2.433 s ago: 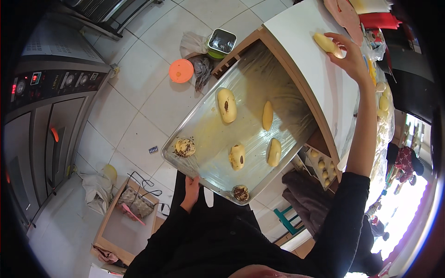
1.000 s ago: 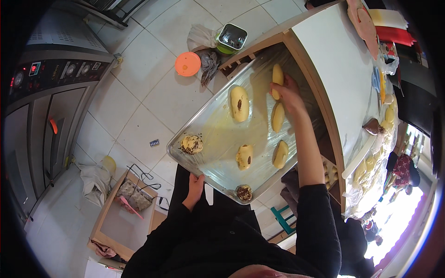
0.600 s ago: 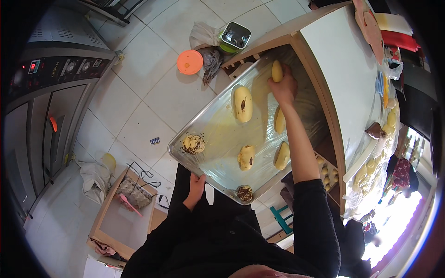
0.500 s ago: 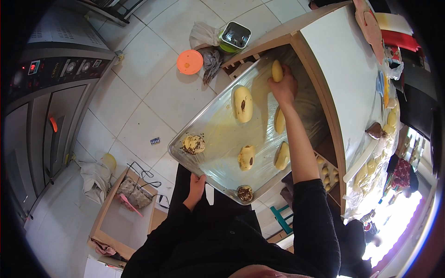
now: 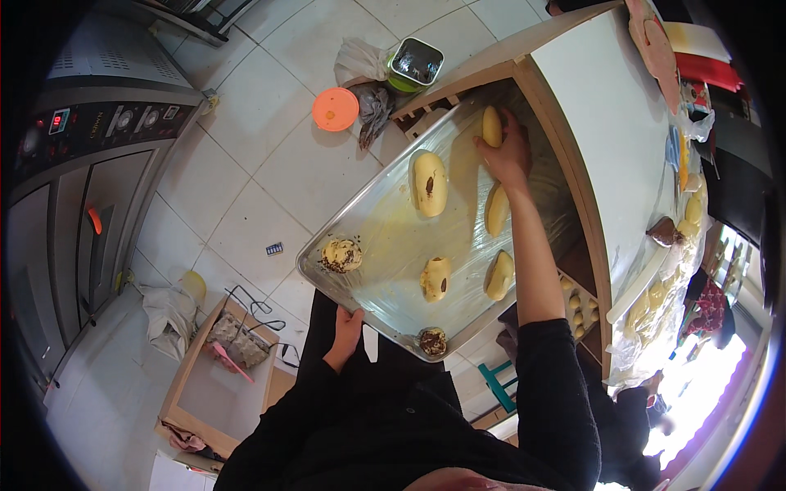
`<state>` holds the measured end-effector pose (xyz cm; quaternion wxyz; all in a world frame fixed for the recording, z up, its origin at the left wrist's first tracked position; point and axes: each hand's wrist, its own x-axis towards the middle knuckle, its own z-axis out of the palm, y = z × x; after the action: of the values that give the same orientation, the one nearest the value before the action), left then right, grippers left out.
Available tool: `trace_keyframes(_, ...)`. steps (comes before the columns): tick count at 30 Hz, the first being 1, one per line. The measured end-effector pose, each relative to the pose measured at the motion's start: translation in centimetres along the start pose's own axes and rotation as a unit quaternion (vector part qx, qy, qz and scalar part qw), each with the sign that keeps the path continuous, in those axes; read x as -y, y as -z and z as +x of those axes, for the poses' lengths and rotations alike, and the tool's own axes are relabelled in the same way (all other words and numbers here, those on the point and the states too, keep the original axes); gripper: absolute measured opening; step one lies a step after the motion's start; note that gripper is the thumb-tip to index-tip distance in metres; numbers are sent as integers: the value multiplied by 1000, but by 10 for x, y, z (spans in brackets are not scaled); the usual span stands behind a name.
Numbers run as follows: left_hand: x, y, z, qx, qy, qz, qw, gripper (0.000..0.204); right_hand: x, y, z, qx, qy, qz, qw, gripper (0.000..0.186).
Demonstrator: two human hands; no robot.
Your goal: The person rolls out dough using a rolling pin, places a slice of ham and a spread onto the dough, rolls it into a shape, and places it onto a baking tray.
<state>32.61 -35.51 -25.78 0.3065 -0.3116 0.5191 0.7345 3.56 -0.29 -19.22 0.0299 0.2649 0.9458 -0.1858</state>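
Counter (image 5: 594,98), tray (image 5: 381,237), slim dough roll (image 5: 491,123): three ways this could go sideways

Biggest thing first: the counter. Its wooden edge (image 5: 563,155) runs close to my right hand, so if I pull straight up I might clip my knuckles and drop or dent something.

Next, the tray. It reaches partly into the opening below that edge, and my left hand (image 5: 347,331) is gripping the near rim. Can't tell what's holding up the far end; if not much is, a slack left grip could tip it and send everything sliding.

My right hand (image 5: 509,154) has its thumb and fingers around the slim roll, over the tray's far side. Honestly can't tell if I'm pinching it or have let go. Squeeze too hard and I'd bet that soft dough marks.

The second slim roll (image 5: 496,210) lies just beside my wrist, so a sloppy backswing could knock it.

Tiniest worry: the dark crumbs round the topped bun (image 5: 341,255) might scatter if the tray jolts.
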Motion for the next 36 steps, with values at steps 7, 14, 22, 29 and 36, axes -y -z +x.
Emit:
trace_keyframes(7,-2,-2,-2,-8,1,18,1000,40,10,3,9,52,-18,0,999,62)
trace_keyframes(14,-10,-5,-4,-8,21,22,999,41,-12,2,24,61,4,59,996,52)
trace_keyframes(22,-21,-14,-11,-22,34,-24,999,36,-37,-14,39,36,-7,197,980,60)
trace_keyframes(29,-16,-13,-10,-19,6,-3,1000,35,-11,1,8,38,32,85,995,74)
trace_keyframes(36,-24,-20,-12,-12,-4,-2,1000,35,-16,1,4,54,26,79,995,80)
